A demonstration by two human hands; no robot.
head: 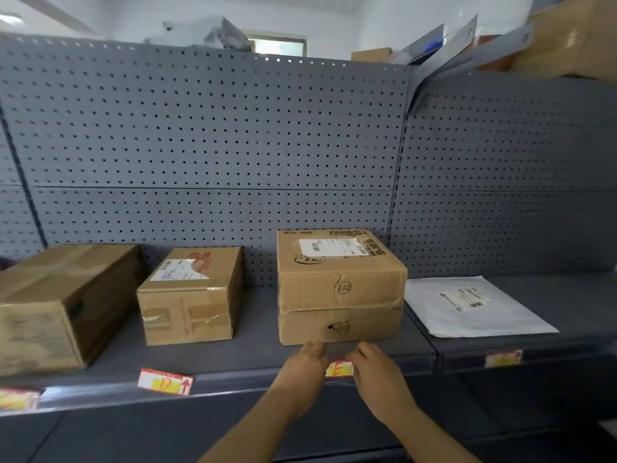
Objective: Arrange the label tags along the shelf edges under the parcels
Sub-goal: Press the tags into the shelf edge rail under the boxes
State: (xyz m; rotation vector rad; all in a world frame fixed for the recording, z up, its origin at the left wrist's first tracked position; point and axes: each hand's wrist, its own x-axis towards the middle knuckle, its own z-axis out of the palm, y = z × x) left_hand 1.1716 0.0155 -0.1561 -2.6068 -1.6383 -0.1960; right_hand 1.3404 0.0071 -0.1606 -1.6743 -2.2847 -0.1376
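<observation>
A red, white and yellow label tag sits at the shelf edge under the stacked cardboard boxes. My left hand pinches its left end and my right hand its right end. Another tag lies tilted on the edge below the small box. A third tag is at the far left under the large box. A fourth tag sits on the right shelf edge under the white mailer.
Grey pegboard panels back both shelves. A clear plastic strip runs along the left part of the shelf edge. Boxes and grey bags are piled on top of the unit at the upper right.
</observation>
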